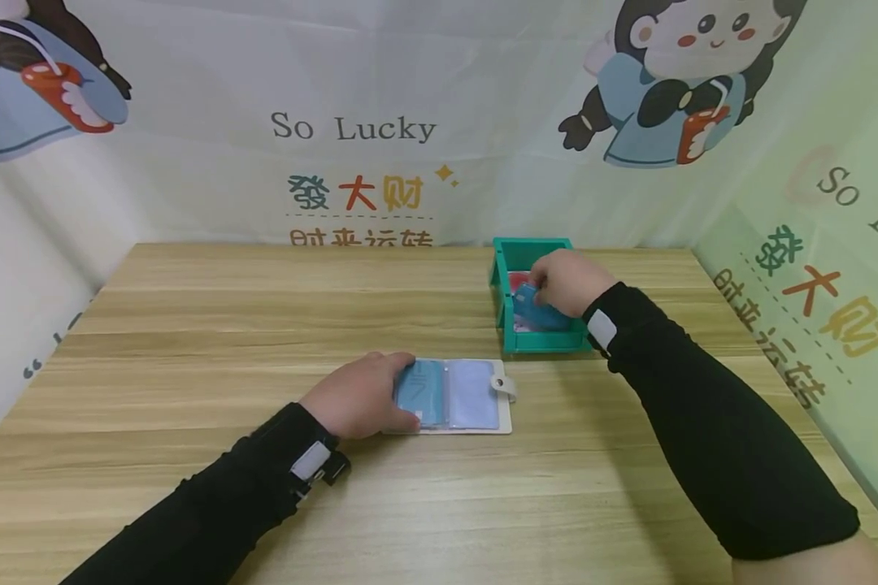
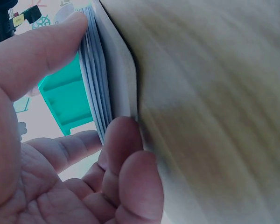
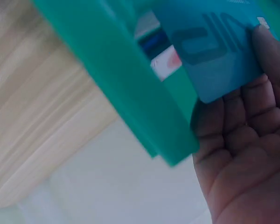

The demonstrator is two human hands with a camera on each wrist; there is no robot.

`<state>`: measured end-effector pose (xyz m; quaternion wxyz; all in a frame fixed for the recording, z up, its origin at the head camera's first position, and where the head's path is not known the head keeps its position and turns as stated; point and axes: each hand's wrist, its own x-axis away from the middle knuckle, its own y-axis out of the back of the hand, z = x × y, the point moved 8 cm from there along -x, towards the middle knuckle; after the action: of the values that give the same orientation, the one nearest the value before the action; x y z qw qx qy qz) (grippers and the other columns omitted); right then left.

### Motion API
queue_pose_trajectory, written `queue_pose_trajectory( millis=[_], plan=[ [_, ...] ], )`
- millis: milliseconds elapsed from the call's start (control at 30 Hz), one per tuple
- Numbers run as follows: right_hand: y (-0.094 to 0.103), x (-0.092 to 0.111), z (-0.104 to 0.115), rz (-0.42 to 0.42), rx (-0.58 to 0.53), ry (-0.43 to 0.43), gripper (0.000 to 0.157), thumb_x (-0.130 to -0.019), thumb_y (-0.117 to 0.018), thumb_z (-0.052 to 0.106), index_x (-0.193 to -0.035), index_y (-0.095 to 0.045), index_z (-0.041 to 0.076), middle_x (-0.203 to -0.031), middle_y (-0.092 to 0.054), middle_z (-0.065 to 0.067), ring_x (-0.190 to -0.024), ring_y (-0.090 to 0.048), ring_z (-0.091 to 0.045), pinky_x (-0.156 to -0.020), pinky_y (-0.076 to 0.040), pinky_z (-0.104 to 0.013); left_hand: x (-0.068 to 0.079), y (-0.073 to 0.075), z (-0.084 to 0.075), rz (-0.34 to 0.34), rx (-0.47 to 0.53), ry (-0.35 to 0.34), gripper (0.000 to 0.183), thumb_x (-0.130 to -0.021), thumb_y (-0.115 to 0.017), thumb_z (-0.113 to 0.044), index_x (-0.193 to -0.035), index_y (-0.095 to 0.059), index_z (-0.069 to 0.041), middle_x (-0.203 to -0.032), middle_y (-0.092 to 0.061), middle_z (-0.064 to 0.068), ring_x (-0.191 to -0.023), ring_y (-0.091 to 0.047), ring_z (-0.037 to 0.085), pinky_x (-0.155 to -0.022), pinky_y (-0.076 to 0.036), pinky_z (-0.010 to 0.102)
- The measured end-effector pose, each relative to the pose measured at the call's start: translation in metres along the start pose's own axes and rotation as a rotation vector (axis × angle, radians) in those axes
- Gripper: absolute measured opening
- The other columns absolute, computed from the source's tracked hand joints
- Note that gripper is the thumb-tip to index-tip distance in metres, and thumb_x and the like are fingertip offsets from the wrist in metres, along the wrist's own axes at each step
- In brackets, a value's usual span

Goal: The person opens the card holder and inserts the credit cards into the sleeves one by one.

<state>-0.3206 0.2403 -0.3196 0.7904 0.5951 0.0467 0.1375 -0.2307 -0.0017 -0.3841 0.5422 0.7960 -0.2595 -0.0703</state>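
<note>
An open card holder (image 1: pixel 473 396) with clear sleeves lies on the table, a blue card showing in its left sleeve and a pale lilac surface in the right. My left hand (image 1: pixel 362 396) grips its left end, thumb and fingers at opposite edges. In the left wrist view the stacked sleeves (image 2: pixel 94 74) show edge-on between thumb and fingers. Inside the green bin (image 1: pixel 508 343), my right hand (image 1: pixel 572 283) pinches a blue bank card (image 3: pixel 217 49) between thumb and fingers. The card is tilted, its chip close to the thumb. Other cards (image 3: pixel 167 63) lie in the bin, partly hidden.
The bin stands at the back right of the wooden table (image 1: pixel 263 309), near the printed backdrop (image 1: pixel 351 73). A white snap strap (image 1: pixel 504 386) sticks out from the holder's right edge. A side curtain (image 1: pixel 827 268) borders the table on the right.
</note>
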Motion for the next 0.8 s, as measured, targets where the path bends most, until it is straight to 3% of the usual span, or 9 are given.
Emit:
queue_pose_trajectory(
  millis=[133, 267, 433, 567, 700, 800],
  plan=[
    [0.015, 0.009, -0.007, -0.096, -0.077, -0.058, 0.019, -0.092, -0.059, 0.014, -0.106, -0.066, 0.003, -0.1, -0.064, -0.012, -0.084, -0.054, -0.024, -0.075, -0.048, -0.041, 0.001, 0.0, 0.001, 0.004, 0.008, 0.001, 0.087, -0.068, -0.079, -0.045, -0.14, -0.042, -0.011, -0.114, -0.056, 0.007, -0.091, -0.049, 0.018, -0.084, -0.045, 0.038],
    [0.033, 0.027, -0.011, -0.24, -0.2, -0.119, 0.026, -0.095, -0.056, 0.021, -0.112, -0.063, 0.002, -0.094, -0.061, -0.013, -0.079, -0.051, -0.026, -0.065, -0.045, -0.039, 0.001, 0.001, 0.001, 0.012, 0.025, -0.001, 0.088, -0.069, -0.079, -0.045, -0.14, -0.042, -0.011, -0.113, -0.055, 0.007, -0.09, -0.048, 0.018, -0.083, -0.045, 0.038],
    [0.04, 0.048, -0.003, -0.351, -0.342, -0.105, 0.024, -0.094, -0.057, 0.028, -0.102, -0.066, 0.008, -0.075, -0.058, -0.011, -0.065, -0.05, -0.024, -0.053, -0.038, -0.035, 0.002, 0.006, 0.0, -0.015, 0.024, -0.007, 0.084, -0.073, -0.073, -0.052, -0.139, -0.043, -0.01, -0.117, -0.054, 0.008, -0.094, -0.048, 0.019, -0.084, -0.045, 0.039],
    [0.025, 0.058, 0.013, -0.302, -0.521, -0.068, 0.02, -0.094, -0.058, 0.028, -0.095, -0.065, 0.01, -0.067, -0.056, -0.011, -0.06, -0.052, -0.025, -0.052, -0.043, -0.033, 0.001, 0.016, -0.008, -0.081, 0.086, -0.03, 0.072, -0.083, -0.062, -0.055, -0.136, -0.046, -0.01, -0.113, -0.057, 0.006, -0.09, -0.051, 0.016, -0.079, -0.047, 0.037],
    [0.0, 0.062, 0.038, -0.196, -0.742, -0.011, 0.019, -0.094, -0.057, 0.02, -0.097, -0.064, 0.003, -0.073, -0.061, -0.012, -0.06, -0.054, -0.025, -0.056, -0.052, -0.032, 0.0, 0.024, -0.023, -0.14, 0.253, -0.075, 0.061, -0.089, -0.058, -0.049, -0.135, -0.047, -0.011, -0.098, -0.059, -0.002, -0.078, -0.054, 0.011, -0.064, -0.049, 0.031],
    [-0.019, 0.063, 0.057, -0.124, -0.821, 0.019, 0.018, -0.094, -0.057, 0.017, -0.099, -0.064, 0.002, -0.078, -0.064, -0.012, -0.062, -0.057, -0.025, -0.059, -0.054, -0.035, 0.0, 0.028, -0.035, -0.18, 0.393, -0.115, 0.056, -0.091, -0.058, -0.042, -0.137, -0.044, -0.012, -0.093, -0.06, -0.007, -0.075, -0.055, 0.008, -0.061, -0.049, 0.031]
  ],
)
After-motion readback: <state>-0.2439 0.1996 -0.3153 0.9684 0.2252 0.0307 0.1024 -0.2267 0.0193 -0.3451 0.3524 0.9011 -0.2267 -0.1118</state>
